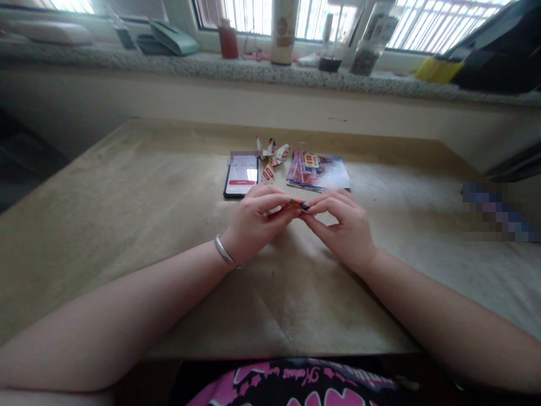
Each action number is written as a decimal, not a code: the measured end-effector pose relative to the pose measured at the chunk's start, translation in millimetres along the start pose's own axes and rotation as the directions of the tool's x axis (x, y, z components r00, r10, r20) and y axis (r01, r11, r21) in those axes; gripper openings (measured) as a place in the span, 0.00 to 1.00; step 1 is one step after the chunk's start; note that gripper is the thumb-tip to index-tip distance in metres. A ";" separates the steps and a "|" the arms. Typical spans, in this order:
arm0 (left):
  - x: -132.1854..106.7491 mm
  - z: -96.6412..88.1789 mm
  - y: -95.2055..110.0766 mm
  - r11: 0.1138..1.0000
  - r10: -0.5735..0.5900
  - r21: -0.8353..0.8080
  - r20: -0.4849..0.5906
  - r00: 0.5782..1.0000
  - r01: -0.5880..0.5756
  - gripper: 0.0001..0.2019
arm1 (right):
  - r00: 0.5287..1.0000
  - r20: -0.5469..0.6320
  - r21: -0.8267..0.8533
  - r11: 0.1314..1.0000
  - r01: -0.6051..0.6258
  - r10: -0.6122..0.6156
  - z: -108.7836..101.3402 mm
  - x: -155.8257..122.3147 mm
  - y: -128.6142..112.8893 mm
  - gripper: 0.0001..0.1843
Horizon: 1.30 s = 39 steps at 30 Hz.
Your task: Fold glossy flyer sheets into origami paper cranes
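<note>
Both hands meet over the middle of the table, pinching a small folded piece of printed paper (303, 207) between their fingertips. My left hand (264, 217), with a silver bangle (224, 249) at its wrist, is closed on the paper's left side. On the other side, the thumb and forefinger of my right hand (342, 225) grip the paper's right end. Most of the paper is hidden by the fingers. Just beyond the hands lie a folded printed-paper shape (273, 153) with several pointed petals and a stack of colourful printed sheets (319, 170).
A phone (242, 176) with a lit screen lies behind my left hand on the tan table (169, 169). At the right edge is a blurred-out long object (501, 214). Bottles, including a red one (229, 39), and a teal case (173, 38) stand along the stone windowsill (203, 65).
</note>
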<state>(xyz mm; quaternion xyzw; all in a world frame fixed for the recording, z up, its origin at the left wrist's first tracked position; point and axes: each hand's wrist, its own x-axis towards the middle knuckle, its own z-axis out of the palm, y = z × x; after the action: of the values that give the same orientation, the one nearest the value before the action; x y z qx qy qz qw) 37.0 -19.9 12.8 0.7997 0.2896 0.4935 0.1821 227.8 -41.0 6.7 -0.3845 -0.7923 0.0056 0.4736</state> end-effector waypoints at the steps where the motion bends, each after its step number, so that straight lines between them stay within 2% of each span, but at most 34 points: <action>1: -0.1 -0.1 0.0 1.000 -0.001 -0.011 -0.005 1.000 0.001 0.06 | 1.000 -0.003 0.012 1.000 0.000 0.000 0.3 -0.4 -0.3 0.06; 7: -0.7 -0.1 -4.5 0.990 -0.026 -0.137 -0.020 0.999 0.023 0.06 | 0.997 -0.021 0.068 0.995 -0.072 0.073 1.2 -2.2 0.0 0.07; 11: -0.6 -0.6 -7.8 0.986 0.013 -0.166 -0.012 1.000 -0.014 0.06 | 1.000 0.013 0.060 0.998 -0.014 0.013 1.5 -0.2 2.3 0.05; 16: -0.1 -2.4 -12.0 0.995 0.054 -0.079 0.006 0.999 -0.053 0.07 | 1.000 -0.004 0.086 0.996 -0.026 0.026 1.5 0.8 3.8 0.02; 20: 1.8 -3.8 -10.9 0.993 0.118 0.011 -0.032 0.993 -0.117 0.07 | 1.000 0.002 0.075 0.997 -0.012 0.012 -2.7 0.4 2.8 0.03; 24: 2.5 -4.5 -6.3 0.993 0.092 0.077 -0.071 0.993 -0.086 0.06 | 0.999 -0.026 0.030 0.999 0.025 -0.024 -7.3 1.7 1.8 0.04; 32: 1.0 -4.5 -7.1 0.991 0.056 0.127 -0.051 0.997 -0.050 0.07 | 0.998 -0.046 0.002 0.999 0.044 -0.044 -6.8 2.3 3.4 0.02; 39: -0.3 -5.0 -6.3 0.996 0.067 0.070 -0.038 0.997 -0.064 0.05 | 0.997 -0.049 0.001 0.998 0.064 -0.063 -7.3 2.3 1.4 0.04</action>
<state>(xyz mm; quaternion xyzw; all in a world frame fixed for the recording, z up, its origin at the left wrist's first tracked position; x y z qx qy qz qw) 30.7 -15.3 11.3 0.8044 0.2835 0.5050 0.1324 233.5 -41.2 11.9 -0.3585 -0.7924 -0.0178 0.4932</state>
